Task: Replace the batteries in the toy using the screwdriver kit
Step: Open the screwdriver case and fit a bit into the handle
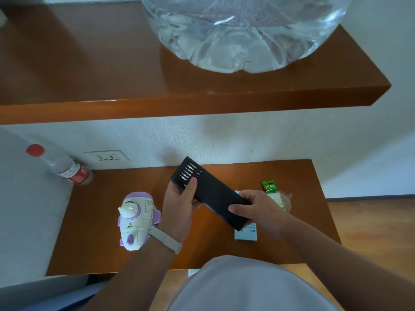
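Far left, a clear cylindrical plastic bottle (65, 168) with red cap and red label, tilted against the wall (202, 135). Next, a rounded toy (134, 221) of glossy white and lilac plastic, speaker holes on its side, lying on the desk (96, 243) just beside a pale woven watch band (165, 240). Curled round the far end of the screwdriver kit (215, 198), thumb on top, the left hand (179, 209); clamped on the near end, thumb across the matte black sleeve, the right hand (256, 208). Long and box-shaped, held slantwise above the desk between both hands. Further right, a battery pack (269, 186): green card, crinkled clear blister, flat on the desk.

Glossy reddish-brown wooden desk against a white textured wall with a socket plate (106, 156); matching shelf (89, 75) above; pale wood floor (370, 221) at right.

On the shelf, a large clear water jug (242, 37), rippled, water inside. At the kit's far end, an inner tray (179, 176) projecting, silvery bits (188, 171) in a row of slots. Under the right hand, a light-blue carton (246, 234), contents unseen.
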